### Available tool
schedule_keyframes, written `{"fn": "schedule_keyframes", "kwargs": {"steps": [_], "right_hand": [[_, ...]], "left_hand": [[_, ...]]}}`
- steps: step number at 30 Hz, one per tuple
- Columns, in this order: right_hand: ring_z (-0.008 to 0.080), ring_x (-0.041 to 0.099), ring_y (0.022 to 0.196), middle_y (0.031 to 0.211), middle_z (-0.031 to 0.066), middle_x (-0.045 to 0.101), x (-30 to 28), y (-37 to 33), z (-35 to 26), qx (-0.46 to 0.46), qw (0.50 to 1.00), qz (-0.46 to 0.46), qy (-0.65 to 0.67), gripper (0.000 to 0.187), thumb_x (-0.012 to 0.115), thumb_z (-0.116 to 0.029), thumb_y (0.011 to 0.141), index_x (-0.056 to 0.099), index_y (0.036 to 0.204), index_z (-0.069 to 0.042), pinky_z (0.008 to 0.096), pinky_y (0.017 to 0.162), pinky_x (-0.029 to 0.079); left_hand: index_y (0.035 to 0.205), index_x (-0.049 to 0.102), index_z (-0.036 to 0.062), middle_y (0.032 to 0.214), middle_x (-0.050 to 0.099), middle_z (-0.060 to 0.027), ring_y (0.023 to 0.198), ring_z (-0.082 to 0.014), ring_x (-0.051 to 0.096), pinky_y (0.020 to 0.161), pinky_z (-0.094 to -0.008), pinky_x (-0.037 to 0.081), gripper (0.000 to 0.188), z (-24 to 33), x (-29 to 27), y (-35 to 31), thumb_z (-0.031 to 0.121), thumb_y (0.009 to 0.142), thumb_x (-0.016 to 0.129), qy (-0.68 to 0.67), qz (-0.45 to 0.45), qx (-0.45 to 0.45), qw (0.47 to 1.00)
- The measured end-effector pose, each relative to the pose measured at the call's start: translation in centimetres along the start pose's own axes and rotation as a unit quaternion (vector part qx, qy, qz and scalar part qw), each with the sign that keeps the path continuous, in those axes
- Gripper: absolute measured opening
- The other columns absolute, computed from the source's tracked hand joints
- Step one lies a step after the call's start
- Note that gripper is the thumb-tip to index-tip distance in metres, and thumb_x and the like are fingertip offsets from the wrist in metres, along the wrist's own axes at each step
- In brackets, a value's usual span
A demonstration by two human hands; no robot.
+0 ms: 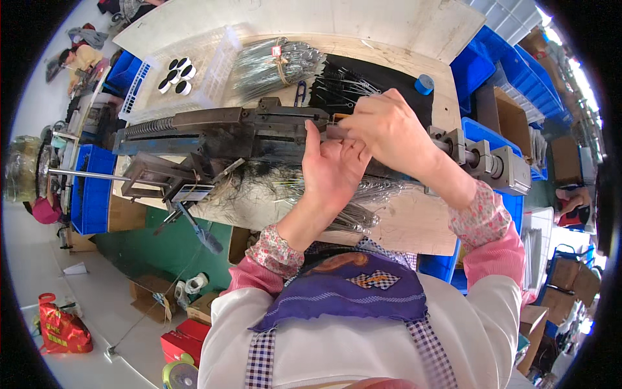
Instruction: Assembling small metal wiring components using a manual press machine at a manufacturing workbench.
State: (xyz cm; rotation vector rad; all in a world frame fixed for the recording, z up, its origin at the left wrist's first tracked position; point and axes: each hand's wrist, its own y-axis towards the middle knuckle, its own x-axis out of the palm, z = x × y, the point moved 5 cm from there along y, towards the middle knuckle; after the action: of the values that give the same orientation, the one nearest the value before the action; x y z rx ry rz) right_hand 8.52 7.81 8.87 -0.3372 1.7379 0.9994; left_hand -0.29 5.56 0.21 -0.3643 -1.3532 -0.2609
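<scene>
A long dark metal machine (214,129) lies across the wooden workbench (414,223), with a coil spring at its left end and a metal shaft at its right. My left hand (332,170) is at the machine's middle, palm up, thumb raised and fingers stretched toward the other hand. Just right of it, my right hand (387,135) is closed in a pinch over the machine; its fingertips hide whatever they hold. Behind both hands, thin metal wire pieces (340,87) lie on a black cloth (405,97). More wires (356,217) lie in front of the machine, partly behind my left wrist.
A tied wire bundle (275,65) lies at the back beside a clear plastic basket (217,61) holding black-and-white spools (176,74). A blue round cap (424,84) sits on the cloth. Blue bins (483,65) stand at the right. A metal bracket (165,178) juts out front left.
</scene>
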Motion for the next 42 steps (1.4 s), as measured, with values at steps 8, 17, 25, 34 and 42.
{"fn": "schedule_keyframes", "kwargs": {"steps": [8, 17, 25, 34, 42], "right_hand": [[0.0274, 0.063, 0.074, 0.077, 0.0087, 0.065, 0.3, 1.1, 4.1, 0.090, 0.980, -0.047, 0.170, 0.014, 0.068, -0.013, 0.075, 0.072, 0.087, -0.008, 0.0355, 0.072, 0.050], [0.0285, 0.062, 0.076, 0.077, 0.0084, 0.061, -0.3, 0.5, 2.8, 0.056, 0.992, -0.049, 0.098, 0.011, 0.065, -0.014, 0.078, 0.071, 0.087, -0.009, 0.0362, 0.076, 0.046], [0.0371, 0.064, 0.063, 0.068, 0.0178, 0.062, -2.9, -0.4, 0.1, 0.149, 0.988, -0.028, 0.036, 0.017, 0.058, -0.011, 0.084, 0.054, 0.098, 0.000, 0.0438, 0.055, 0.051], [0.0272, 0.067, 0.063, 0.062, 0.0114, 0.062, 0.2, -0.1, -1.8, 0.015, 0.991, -0.065, -0.117, 0.014, 0.062, -0.008, 0.074, 0.055, 0.082, 0.001, 0.0345, 0.052, 0.052], [0.0372, 0.064, 0.068, 0.072, 0.0148, 0.063, -0.6, -7.2, -2.3, 0.157, 0.983, -0.039, 0.085, 0.021, 0.062, -0.008, 0.077, 0.050, 0.094, -0.002, 0.0442, 0.056, 0.050]], "left_hand": [[0.131, 0.037, -0.0069, 0.134, 0.045, -0.0160, 0.129, -0.0255, 0.040, 0.112, -0.0381, 0.029, 0.077, 1.2, 0.7, -1.0, 0.061, 0.096, 0.031, 0.050, -0.009, 0.029, 0.998], [0.132, 0.037, -0.0075, 0.134, 0.045, -0.0152, 0.130, -0.0261, 0.040, 0.113, -0.0397, 0.026, 0.078, 0.9, 0.7, -1.8, 0.062, 0.096, 0.031, 0.061, 0.014, 0.016, 0.998], [0.120, 0.044, -0.0105, 0.133, 0.045, -0.0227, 0.130, -0.0347, 0.038, 0.114, -0.0462, 0.024, 0.072, 1.0, 0.6, -1.4, 0.056, 0.098, 0.028, 0.077, 0.026, 0.072, 0.994], [0.113, 0.048, -0.0077, 0.115, 0.055, -0.0187, 0.117, -0.0286, 0.049, 0.109, -0.0416, 0.031, 0.061, 1.7, 1.6, -1.1, 0.051, 0.098, 0.037, 0.129, 0.070, 0.048, 0.988], [0.109, 0.054, 0.0035, 0.112, 0.058, -0.0078, 0.111, -0.0202, 0.052, 0.103, -0.0362, 0.038, 0.029, 0.5, -1.3, -1.4, 0.029, 0.098, 0.050, 0.147, 0.056, 0.048, 0.986]]}}
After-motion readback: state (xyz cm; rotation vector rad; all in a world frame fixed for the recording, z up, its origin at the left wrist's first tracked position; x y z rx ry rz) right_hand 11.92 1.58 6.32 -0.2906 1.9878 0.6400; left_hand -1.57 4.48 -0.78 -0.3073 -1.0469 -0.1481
